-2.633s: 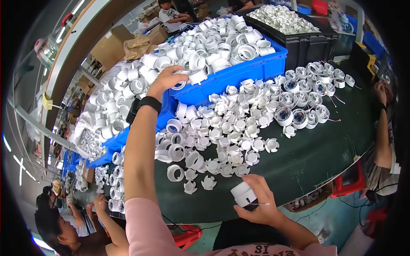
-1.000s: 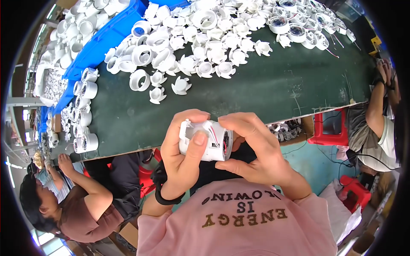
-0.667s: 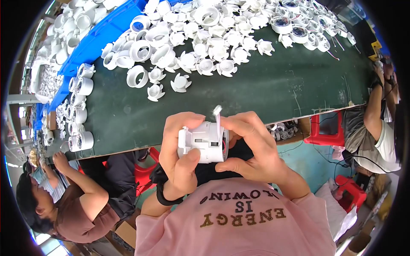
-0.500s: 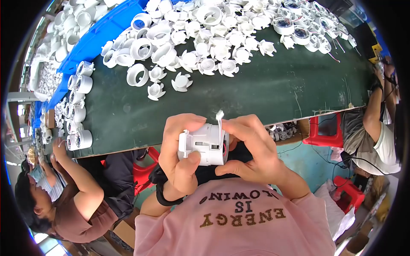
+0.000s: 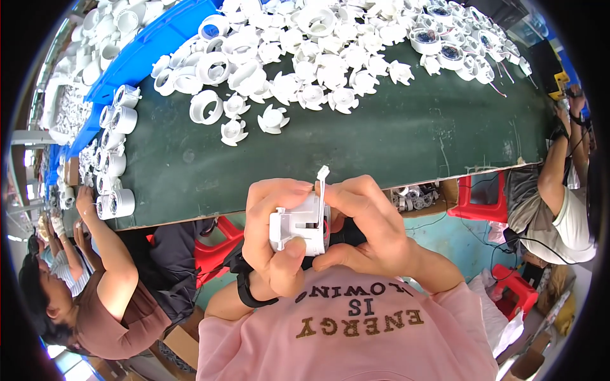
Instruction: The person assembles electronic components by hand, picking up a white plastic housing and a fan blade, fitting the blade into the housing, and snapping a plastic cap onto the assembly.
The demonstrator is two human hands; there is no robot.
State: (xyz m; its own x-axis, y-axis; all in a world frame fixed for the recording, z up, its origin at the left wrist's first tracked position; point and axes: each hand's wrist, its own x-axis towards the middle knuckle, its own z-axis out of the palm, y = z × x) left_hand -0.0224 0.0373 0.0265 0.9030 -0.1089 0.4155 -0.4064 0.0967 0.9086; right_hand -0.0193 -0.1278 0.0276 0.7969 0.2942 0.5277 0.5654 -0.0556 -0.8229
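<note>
Just off the near edge of the green table, I hold a white cylindrical plastic housing between both hands. My left hand grips it from the left, its thumb on the lower wall and its fingers over the top. On the right side my right hand closes round the rim, with fingertips up by a short cable and thumb underneath. The cable's white plug sticks up above the housing. A slotted recess shows in the wall facing up; the housing's right end is partly hidden by my right fingers.
White impellers and rings pile across the table's far side. Wired round motor units lie at far right. More units line the left, beside a blue bin. A co-worker's arm reaches in there.
The housing has turned a little in my hands and sits slightly lower and to the left. My right hand has shifted left with it. At left, the co-worker's hand has moved up slightly.
</note>
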